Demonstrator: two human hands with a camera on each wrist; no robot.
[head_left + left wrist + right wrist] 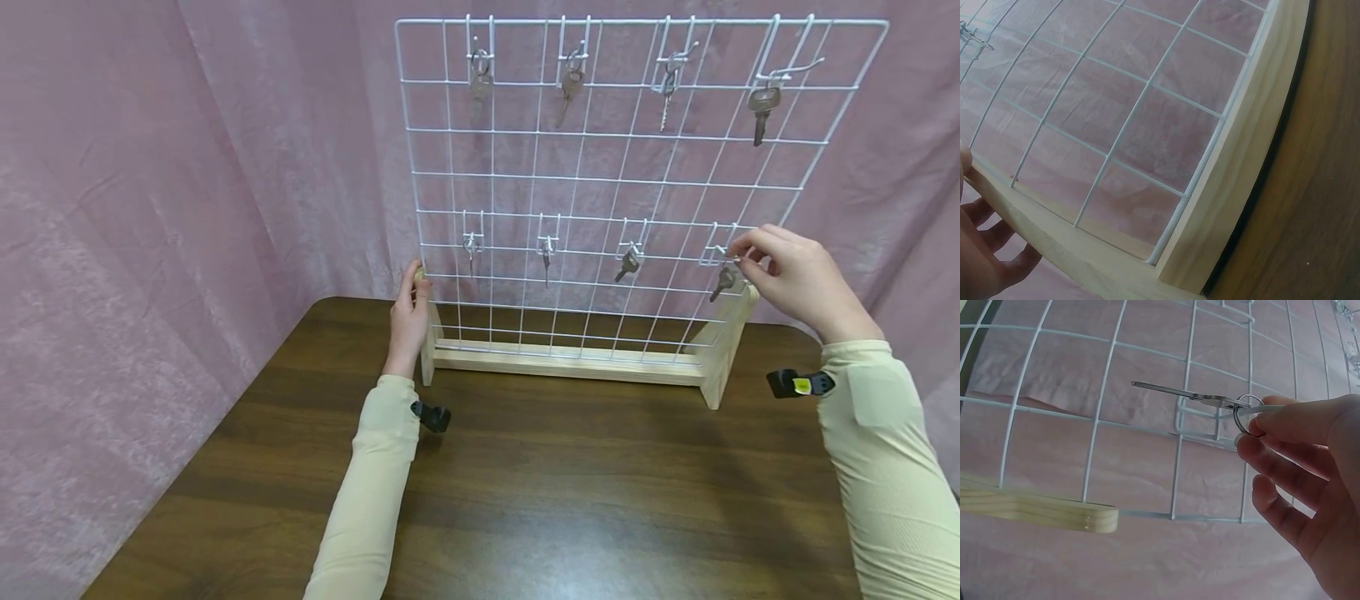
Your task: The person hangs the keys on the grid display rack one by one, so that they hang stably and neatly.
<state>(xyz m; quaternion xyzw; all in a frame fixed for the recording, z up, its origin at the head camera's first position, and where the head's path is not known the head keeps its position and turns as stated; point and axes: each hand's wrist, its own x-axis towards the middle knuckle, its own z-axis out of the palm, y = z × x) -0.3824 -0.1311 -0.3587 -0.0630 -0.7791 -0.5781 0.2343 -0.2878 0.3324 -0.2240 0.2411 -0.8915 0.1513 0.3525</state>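
Observation:
A white wire grid [558, 175] stands upright in a wooden stand [570, 364]. My right hand [791, 271] is at the lower right hook, its thumb and fingertips pinching the ring [1241, 419] of a key [1207, 399]. The ring is around the white hook's tip in the right wrist view. That key [723, 284] hangs below the fingertips in the head view. My left hand [409, 321] grips the stand's left side piece, thumb in front and fingers curled behind its edge; in the left wrist view the fingers [1013, 265] show beyond the wood.
Several keys hang from hooks along the grid's top, including a dark-headed key [764, 108] at far right. In the lower row hang more, one a key [628, 266] left of my right hand. The brown table [525, 475] extends in front; a pink curtain [225, 150] hangs behind.

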